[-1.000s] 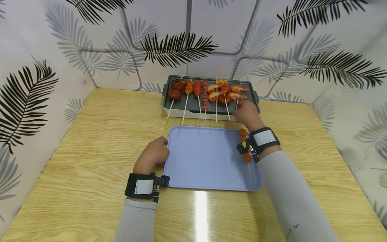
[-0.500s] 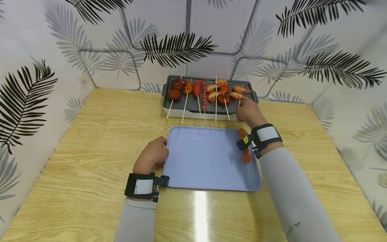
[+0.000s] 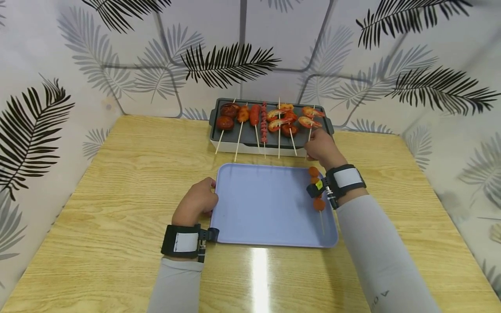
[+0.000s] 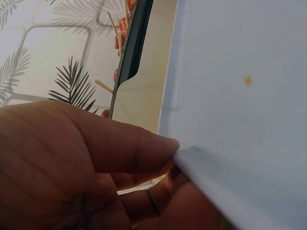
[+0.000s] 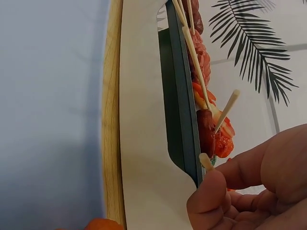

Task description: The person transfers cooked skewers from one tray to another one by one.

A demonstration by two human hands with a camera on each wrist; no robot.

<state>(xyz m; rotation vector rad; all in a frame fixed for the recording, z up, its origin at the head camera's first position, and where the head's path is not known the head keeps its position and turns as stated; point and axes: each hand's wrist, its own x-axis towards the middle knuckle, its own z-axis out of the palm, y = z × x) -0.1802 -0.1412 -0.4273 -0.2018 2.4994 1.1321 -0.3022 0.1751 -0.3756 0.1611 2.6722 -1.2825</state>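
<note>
My left hand (image 3: 197, 198) pinches the left rim of a pale blue tray (image 3: 270, 208); in the left wrist view the thumb (image 4: 148, 146) lies on top of the edge with fingers beneath. At the front right of a grill pan (image 3: 300, 138), my right hand (image 3: 322, 145) pinches the stick of a shrimp skewer (image 3: 310, 122). Two shrimps on that skewer lie over the pan. The stick's blunt end (image 5: 206, 161) pokes out between thumb and fingers in the right wrist view. A skewer of orange round slices (image 3: 318, 204) lies along the tray's right side, partly under my wrist strap.
Other skewers lie side by side in the pan: dark round pieces (image 3: 225, 123), a sausage (image 3: 255, 115), a thin pink row (image 3: 264, 126) and more shrimps (image 3: 278, 123). Their sticks overhang the pan's front edge towards the tray. A patterned wall (image 3: 242, 26) stands behind the table (image 3: 137, 174).
My right hand has shifted slightly right, and the shrimp skewer has turned a little, its far end leaning more to the right. The left hand and tray stay in place.
</note>
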